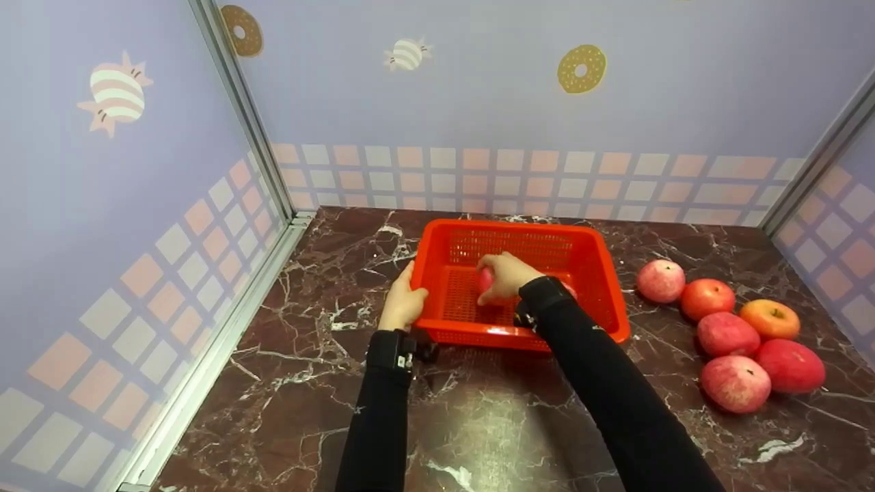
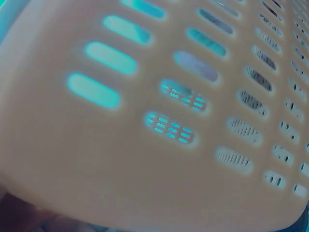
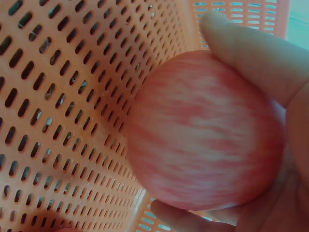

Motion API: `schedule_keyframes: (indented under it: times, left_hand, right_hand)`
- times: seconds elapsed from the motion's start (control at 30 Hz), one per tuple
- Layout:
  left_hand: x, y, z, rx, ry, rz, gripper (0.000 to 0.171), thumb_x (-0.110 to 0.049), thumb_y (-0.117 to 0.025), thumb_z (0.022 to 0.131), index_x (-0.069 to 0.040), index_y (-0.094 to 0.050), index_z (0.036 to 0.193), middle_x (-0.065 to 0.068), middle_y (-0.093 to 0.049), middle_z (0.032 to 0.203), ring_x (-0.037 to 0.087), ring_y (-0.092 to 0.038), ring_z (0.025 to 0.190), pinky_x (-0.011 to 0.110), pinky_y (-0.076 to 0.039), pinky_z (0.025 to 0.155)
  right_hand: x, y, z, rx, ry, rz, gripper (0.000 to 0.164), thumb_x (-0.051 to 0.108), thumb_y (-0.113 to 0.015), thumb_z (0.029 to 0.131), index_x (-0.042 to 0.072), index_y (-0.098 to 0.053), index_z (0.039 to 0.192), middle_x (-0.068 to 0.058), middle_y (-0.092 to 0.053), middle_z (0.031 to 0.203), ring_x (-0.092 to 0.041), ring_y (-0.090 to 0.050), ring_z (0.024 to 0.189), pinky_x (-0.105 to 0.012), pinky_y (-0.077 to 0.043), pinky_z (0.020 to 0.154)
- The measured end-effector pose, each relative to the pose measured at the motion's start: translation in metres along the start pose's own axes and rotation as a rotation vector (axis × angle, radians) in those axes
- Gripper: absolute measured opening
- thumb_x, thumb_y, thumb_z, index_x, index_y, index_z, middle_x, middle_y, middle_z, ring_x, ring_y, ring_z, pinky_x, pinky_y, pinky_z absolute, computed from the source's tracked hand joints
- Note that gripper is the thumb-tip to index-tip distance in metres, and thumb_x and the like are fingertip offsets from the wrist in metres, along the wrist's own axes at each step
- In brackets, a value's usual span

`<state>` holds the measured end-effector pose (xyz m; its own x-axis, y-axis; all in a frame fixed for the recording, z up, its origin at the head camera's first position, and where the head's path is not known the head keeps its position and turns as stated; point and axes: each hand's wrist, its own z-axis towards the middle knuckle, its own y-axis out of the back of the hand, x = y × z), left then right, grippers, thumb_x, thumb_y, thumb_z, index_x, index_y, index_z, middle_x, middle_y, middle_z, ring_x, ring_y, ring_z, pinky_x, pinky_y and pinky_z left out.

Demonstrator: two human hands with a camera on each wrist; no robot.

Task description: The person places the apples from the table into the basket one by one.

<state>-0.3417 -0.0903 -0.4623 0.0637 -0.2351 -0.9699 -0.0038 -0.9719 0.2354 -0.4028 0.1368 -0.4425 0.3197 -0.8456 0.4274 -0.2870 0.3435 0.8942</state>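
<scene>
An orange-red plastic basket (image 1: 518, 331) with slotted walls stands on the table. My left hand (image 1: 403, 304) grips its left rim, thumb over the edge; the slotted wall (image 2: 96, 159) fills the left wrist view. Inside the basket, my right hand (image 1: 509, 275) holds an apple (image 3: 207, 130) with streaked red and pale skin, its thumb on one side and fingers curled on the other. In the head view only a small part of this apple (image 1: 485, 279) shows past the hand. A second pinkish fruit (image 1: 569, 290) lies in the basket, mostly hidden behind the right sleeve.
Several apples lie in a cluster on the right of the dark marbled table (image 1: 287, 410), among them a pale red apple (image 1: 736, 384) in front and an orange-toned apple (image 1: 770, 319). Patterned panels (image 1: 437, 102) enclose the table at the back and sides.
</scene>
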Motion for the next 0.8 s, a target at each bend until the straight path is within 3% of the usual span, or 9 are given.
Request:
schedule_keyframes:
  times: [0.37, 0.8]
  left_hand:
    - [0.0002, 0.0005, -0.0001, -0.011, -0.006, -0.003, 0.079, 0.008, -0.047, 0.090, -0.004, -0.021, 0.164, 0.020, -0.034, 0.166, 0.035, -0.043, 0.146, 0.047, -0.039, 0.119]
    - [0.0014, 0.0006, 0.0007, -0.012, -0.010, 0.036, 0.079, 0.006, -0.047, 0.090, -0.004, -0.022, 0.164, 0.019, -0.034, 0.166, 0.035, -0.042, 0.147, 0.047, -0.038, 0.120]
  right_hand:
    - [0.0005, -0.0011, -0.0024, 0.096, -0.005, -0.018, 0.069, 0.026, -0.085, 0.082, 0.007, -0.056, 0.142, -0.023, -0.059, 0.139, -0.037, -0.056, 0.130, -0.048, -0.048, 0.111]
    - [-0.0006, -0.0016, -0.0032, 0.073, -0.003, 0.027, 0.078, 0.032, -0.085, 0.082, 0.005, -0.052, 0.147, -0.021, -0.065, 0.133, -0.035, -0.061, 0.125, -0.047, -0.049, 0.110]
